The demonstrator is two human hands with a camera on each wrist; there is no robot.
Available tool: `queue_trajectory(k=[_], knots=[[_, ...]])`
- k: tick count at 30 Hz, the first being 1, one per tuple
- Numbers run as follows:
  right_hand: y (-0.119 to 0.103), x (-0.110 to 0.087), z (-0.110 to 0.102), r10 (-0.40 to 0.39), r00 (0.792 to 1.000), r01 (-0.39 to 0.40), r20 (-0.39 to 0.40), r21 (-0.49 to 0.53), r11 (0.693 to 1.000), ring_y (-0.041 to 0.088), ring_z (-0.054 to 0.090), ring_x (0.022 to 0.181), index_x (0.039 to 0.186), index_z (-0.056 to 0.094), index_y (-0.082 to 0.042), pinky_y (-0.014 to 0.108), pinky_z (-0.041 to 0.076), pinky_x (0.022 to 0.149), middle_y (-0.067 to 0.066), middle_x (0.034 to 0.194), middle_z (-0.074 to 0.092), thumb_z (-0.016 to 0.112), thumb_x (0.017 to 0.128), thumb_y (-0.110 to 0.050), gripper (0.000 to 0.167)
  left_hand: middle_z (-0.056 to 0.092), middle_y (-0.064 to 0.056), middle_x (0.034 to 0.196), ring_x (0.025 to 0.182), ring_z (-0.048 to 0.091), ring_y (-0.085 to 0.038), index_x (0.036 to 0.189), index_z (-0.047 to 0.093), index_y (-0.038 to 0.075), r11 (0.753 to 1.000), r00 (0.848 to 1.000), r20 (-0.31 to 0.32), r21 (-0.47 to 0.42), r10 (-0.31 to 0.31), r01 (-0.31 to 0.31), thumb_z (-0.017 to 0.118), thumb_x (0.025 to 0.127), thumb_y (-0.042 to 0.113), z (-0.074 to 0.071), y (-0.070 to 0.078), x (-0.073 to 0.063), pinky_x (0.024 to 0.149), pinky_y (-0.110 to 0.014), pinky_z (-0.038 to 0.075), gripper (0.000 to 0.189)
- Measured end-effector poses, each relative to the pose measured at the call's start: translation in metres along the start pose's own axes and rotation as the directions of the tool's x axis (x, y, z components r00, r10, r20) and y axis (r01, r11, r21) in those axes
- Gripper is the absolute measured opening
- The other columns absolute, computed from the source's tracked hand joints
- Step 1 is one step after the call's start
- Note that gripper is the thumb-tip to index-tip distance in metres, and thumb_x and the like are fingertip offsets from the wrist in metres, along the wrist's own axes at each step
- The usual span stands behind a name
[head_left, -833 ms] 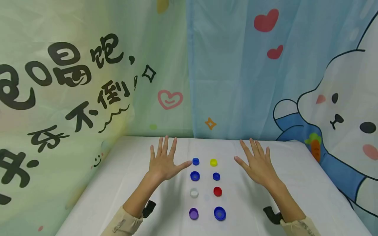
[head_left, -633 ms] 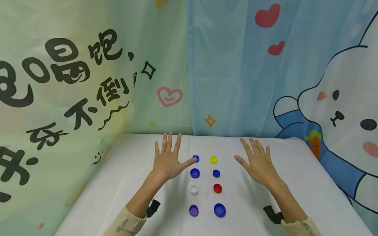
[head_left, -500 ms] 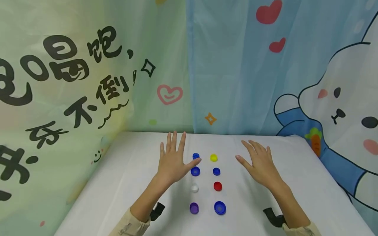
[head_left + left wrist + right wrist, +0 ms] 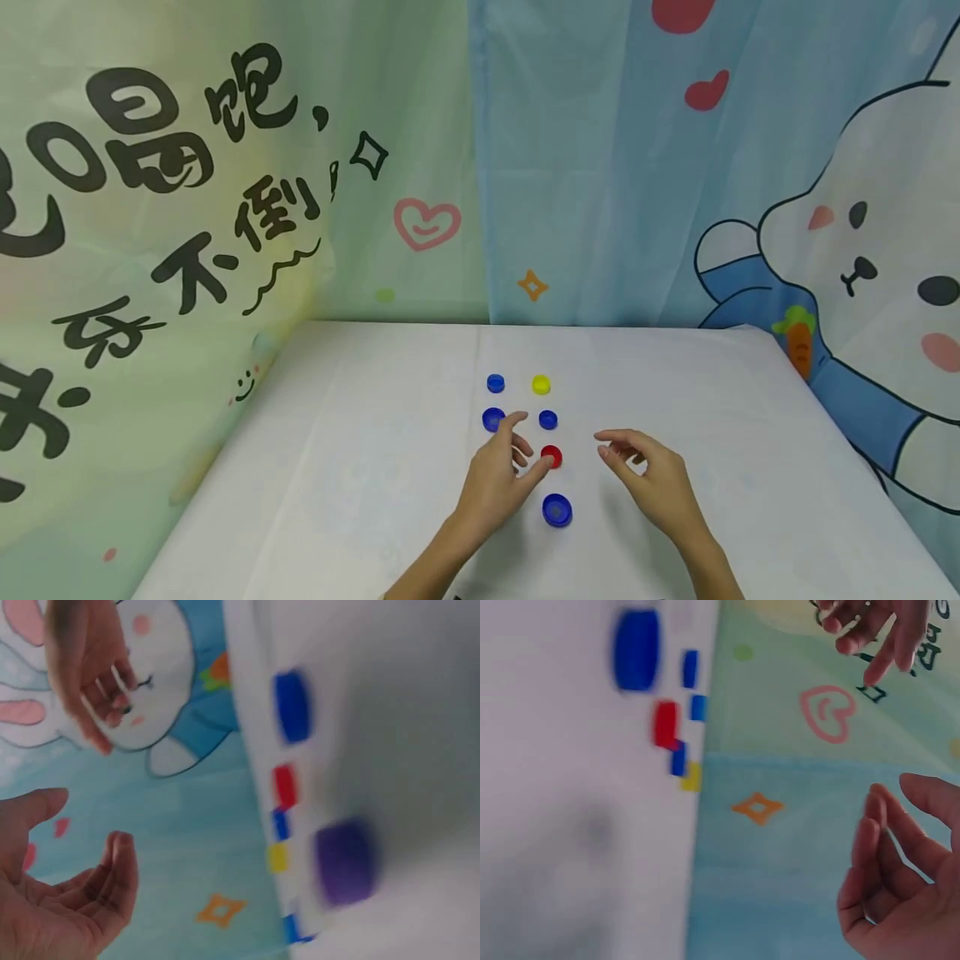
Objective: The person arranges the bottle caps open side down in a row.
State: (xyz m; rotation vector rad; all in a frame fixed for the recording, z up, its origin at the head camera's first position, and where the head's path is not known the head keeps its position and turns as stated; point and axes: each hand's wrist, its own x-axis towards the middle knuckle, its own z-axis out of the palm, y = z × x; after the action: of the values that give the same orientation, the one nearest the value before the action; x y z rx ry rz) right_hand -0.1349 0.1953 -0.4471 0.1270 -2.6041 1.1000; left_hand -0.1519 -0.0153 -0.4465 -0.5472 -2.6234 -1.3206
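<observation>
Small round plastic caps lie in two columns on the white table. My left hand (image 4: 495, 479) hovers over the left column, fingers loosely bent, thumb tip overlapping the red cap (image 4: 553, 455) in the head view. It hides the white cap and the purple cap (image 4: 345, 862), which shows blurred in the left wrist view. To the right of the columns, my right hand (image 4: 656, 483) hangs above the table with bent fingers, a gap between thumb and forefinger. Neither hand holds anything. Nearest me is a large blue cap (image 4: 557, 510); farthest on the right is a yellow cap (image 4: 541, 384).
Farther back are a small blue cap (image 4: 496, 383), a wider blue cap (image 4: 492, 418) partly behind the left fingers, and another blue cap (image 4: 548, 419). A printed curtain (image 4: 562, 167) stands along the back edge of the white table (image 4: 360, 433).
My left hand has moved right and nearer, over the left column, its spread fingers now bent. The right hand has come lower, its fingers curving toward the thumb. The head view has tilted down slightly.
</observation>
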Motion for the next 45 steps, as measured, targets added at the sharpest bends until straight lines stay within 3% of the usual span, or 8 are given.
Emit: queue_trajectory(k=[7,13,18,24,27,35,45], knots=[[0.014,-0.023,0.027,0.068,0.996,-0.076,0.052,0.154,0.985,0.007,0.052,0.07,0.096,0.07,-0.018,0.024,0.041,0.064,-0.011,0.074,0.058,0.069,0.084,-0.022,0.012,0.052,0.008,0.072,0.057,0.046,0.003,0.127,0.045,0.002,0.995,0.996,0.081,-0.084,-0.048,0.055,0.073,0.08,0.025,0.036,-0.018,-0.02,0.049,-0.015,0.041,0.059],[0.029,-0.033,0.041,0.055,0.992,-0.082,0.115,0.246,0.966,0.007,0.05,0.069,0.1,0.069,-0.018,0.022,0.041,0.063,-0.01,0.073,0.055,0.073,0.08,-0.023,0.021,0.05,0.007,0.065,0.051,0.04,0.005,0.125,0.048,-0.001,0.996,0.991,0.129,-0.067,-0.042,0.051,0.077,0.075,0.021,0.052,-0.03,-0.028,0.045,-0.014,0.038,0.062],[0.044,-0.038,0.05,0.006,0.986,-0.055,0.168,0.288,0.956,0.007,0.05,0.067,0.104,0.069,-0.014,0.022,0.041,0.059,-0.008,0.075,0.056,0.077,0.075,-0.021,0.032,0.049,0.005,0.06,0.05,0.037,0.004,0.123,0.052,-0.002,0.999,0.987,0.155,0.004,-0.045,0.045,0.081,0.07,0.017,0.058,-0.038,-0.031,0.045,-0.015,0.035,0.064],[0.056,-0.042,0.057,0.022,0.961,-0.088,0.275,0.231,0.969,0.007,0.049,0.068,0.108,0.068,-0.015,0.021,0.04,0.061,-0.006,0.077,0.057,0.079,0.071,-0.027,0.04,0.047,0.006,0.06,0.053,0.038,0.003,0.119,0.055,-0.004,0.998,0.982,0.179,0.045,-0.058,0.051,0.081,0.069,0.011,0.063,-0.045,-0.033,0.05,-0.016,0.036,0.058],[0.059,-0.043,0.059,-0.006,0.954,-0.06,0.3,0.211,0.976,0.009,0.049,0.072,0.109,0.068,-0.016,0.022,0.04,0.064,-0.007,0.078,0.056,0.079,0.071,-0.028,0.042,0.046,0.006,0.062,0.055,0.039,0.003,0.114,0.057,-0.003,0.997,0.983,0.175,0.071,-0.05,0.038,0.081,0.069,0.01,0.066,-0.048,-0.035,0.051,-0.016,0.037,0.053],[0.062,-0.042,0.063,-0.083,0.957,0.033,0.276,0.184,0.982,0.01,0.046,0.071,0.106,0.069,-0.015,0.023,0.039,0.063,-0.01,0.075,0.054,0.079,0.072,-0.026,0.038,0.044,0.008,0.063,0.057,0.038,0.003,0.102,0.062,0.001,0.996,0.985,0.17,0.091,-0.011,-0.004,0.078,0.072,0.012,0.067,-0.051,-0.035,0.051,-0.014,0.034,0.035],[0.058,-0.043,0.063,-0.06,0.972,0.016,0.226,0.192,0.981,0.009,0.047,0.068,0.103,0.069,-0.015,0.023,0.038,0.06,-0.01,0.072,0.053,0.08,0.07,-0.024,0.035,0.046,0.007,0.065,0.059,0.038,0.003,0.103,0.064,0.003,0.998,0.988,0.157,0.064,0.001,-0.012,0.077,0.075,0.015,0.066,-0.049,-0.036,0.053,-0.015,0.035,0.034]])
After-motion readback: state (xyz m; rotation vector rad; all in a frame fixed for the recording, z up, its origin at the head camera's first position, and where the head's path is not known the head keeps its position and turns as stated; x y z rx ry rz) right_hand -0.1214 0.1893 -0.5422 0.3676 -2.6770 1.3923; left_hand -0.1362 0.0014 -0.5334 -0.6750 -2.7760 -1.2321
